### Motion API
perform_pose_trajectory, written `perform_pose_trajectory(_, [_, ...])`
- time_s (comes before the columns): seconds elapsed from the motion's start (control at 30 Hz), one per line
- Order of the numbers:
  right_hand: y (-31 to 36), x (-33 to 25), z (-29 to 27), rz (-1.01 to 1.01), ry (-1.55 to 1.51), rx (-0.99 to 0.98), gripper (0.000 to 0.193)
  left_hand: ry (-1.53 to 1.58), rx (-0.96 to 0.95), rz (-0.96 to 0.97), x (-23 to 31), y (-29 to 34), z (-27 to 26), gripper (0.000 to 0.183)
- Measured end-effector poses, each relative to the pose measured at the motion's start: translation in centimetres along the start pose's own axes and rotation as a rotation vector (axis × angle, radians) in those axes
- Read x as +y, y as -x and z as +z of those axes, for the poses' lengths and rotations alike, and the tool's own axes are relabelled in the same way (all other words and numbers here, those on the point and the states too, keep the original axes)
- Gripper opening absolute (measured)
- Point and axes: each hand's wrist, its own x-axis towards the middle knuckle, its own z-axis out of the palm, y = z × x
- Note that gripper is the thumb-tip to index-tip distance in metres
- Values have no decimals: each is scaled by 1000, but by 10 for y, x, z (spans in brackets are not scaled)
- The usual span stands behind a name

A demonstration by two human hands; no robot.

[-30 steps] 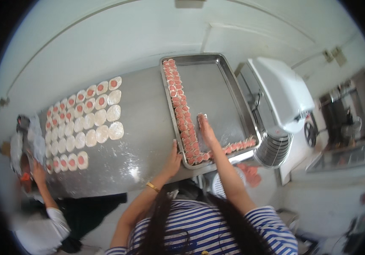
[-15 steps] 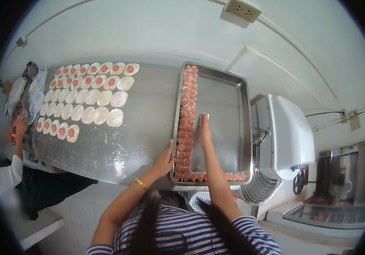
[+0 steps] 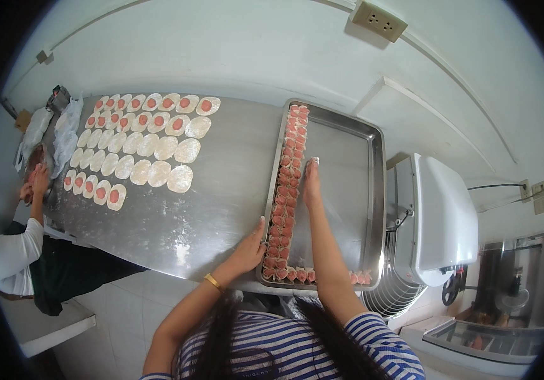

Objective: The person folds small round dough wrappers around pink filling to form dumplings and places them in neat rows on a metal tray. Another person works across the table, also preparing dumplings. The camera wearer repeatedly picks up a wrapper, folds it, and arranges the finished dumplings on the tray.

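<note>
A hand could pass mid-frame over the tabletop [image 3: 231, 152] between the dough rounds [image 3: 157, 172] at left and the metal tray [image 3: 348, 177], or above the tray's right half, while the meat-topped rows [image 3: 288, 196], left hand [image 3: 248, 251], upright right hand [image 3: 312, 182] and white machine [image 3: 446, 218] at right stand as obstacles.

Even, fairly bright indoor light, white glare patch on the worktop [image 3: 231, 158] lower left of centre, dull sheen across tray [image 3: 341, 190], soft shadow under wall socket [image 3: 379, 22] upper right, centre fairly crisp, far-left rim smeared, straight lines bowed, corners black.
</note>
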Motion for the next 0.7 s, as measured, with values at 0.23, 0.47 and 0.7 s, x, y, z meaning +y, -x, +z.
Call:
perform_pose_trajectory(0.23, [-6, -18, 16, 113, -92, -149, 74, 0, -14, -38, 1, -1, 1, 76])
perform_pose_trajectory(0.47, [-43, -33, 1, -63, 74, 183, 73, 30, -20, -34, 5, -1, 0, 75])
perform_pose_trajectory(0.7, [-54, -34, 25, 74, -66, -92, 65, 40, -29, -67, 4, 1, -4, 76])
